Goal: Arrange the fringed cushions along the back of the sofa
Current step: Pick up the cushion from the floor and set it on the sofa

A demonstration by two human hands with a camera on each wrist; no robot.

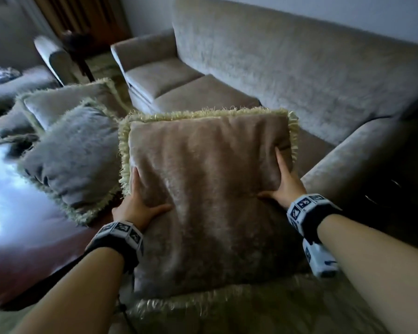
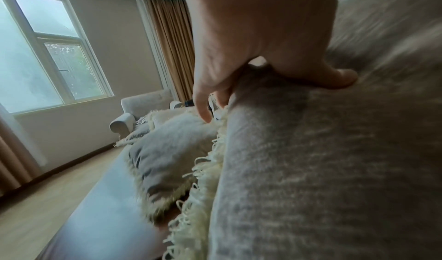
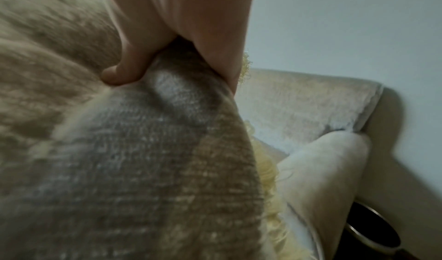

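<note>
Head view. Both hands grip one square beige velvet cushion with a cream yarn fringe [image 1: 208,179], carried in the air in front of the long beige velvet sofa [image 1: 299,75]. Left hand [image 1: 138,203] clasps its edge at 9 o'clock, right hand [image 1: 284,182] at 3 o'clock, thumbs on the near face. To do this well, I'd judge: keep the grip even, carry it level toward the backrest at 12 o'clock, stand it upright there, fringe untucked. The seat below looks free, nothing in the path.

At 10 o'clock, a grey fringed cushion [image 1: 75,160] and a paler fringed cushion behind it [image 1: 65,102] lie on the glossy dark-red bench [image 1: 22,225], not yet placed. A grey armchair [image 1: 17,75] stands beyond.

Left wrist view. Thumb pressed into the fabric, fingers curled behind the edge; fringe hangs loose. A white-framed window [image 2: 47,52] and tan curtains [image 2: 172,43] at 10 to 12 o'clock.

Right wrist view. Same clasp: thumb dimples the velvet, fingers wrapped round the edge. The sofa's rolled armrest [image 3: 330,165] is just beside the cushion at 4 o'clock; mind it doesn't snag the fringe.
</note>
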